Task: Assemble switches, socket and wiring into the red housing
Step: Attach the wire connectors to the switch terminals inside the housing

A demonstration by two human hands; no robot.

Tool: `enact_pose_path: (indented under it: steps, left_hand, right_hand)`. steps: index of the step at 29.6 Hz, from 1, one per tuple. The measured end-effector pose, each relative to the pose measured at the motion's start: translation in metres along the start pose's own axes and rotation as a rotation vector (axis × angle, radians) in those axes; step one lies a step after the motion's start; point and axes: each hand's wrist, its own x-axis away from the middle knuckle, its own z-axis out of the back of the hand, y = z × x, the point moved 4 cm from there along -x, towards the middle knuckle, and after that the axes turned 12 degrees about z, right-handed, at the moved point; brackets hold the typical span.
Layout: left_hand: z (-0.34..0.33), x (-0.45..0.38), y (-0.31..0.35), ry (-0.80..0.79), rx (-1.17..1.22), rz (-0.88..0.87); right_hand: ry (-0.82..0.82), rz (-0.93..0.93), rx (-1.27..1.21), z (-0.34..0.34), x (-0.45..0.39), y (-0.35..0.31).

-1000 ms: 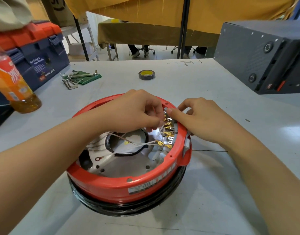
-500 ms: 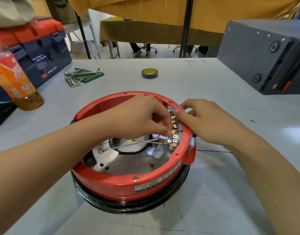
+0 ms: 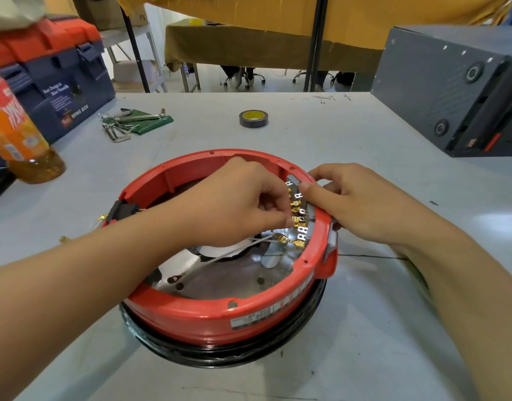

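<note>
Left hand (image 3: 234, 204) grip pinched on brass terminals (image 3: 296, 211); right hand (image 3: 356, 204) clasping red housing (image 3: 208, 316) rim.

A cloth-draped table (image 3: 249, 44) stands behind the grey worktable (image 3: 364, 328).

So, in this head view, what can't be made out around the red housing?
- Which terminal the left hand pinches: its fingers cover it.
- The switch fronts: the right hand and red housing wall hide them.
- Housing label: too small to read.
- Orange bottle: blurred, cut off at left edge.
</note>
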Motion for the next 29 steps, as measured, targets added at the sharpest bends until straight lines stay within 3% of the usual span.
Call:
enact_pose_path:
  steps: [14, 29]
  left_hand:
    - [-0.004, -0.001, 0.002, 0.014, 0.052, -0.012]
    - [-0.002, -0.003, -0.009, -0.146, 0.151, 0.030]
  right_hand:
    - [0.018, 0.003, -0.008, 0.000, 0.000, 0.001]
    - [0.012, 0.012, 0.022, 0.000, 0.000, -0.002]
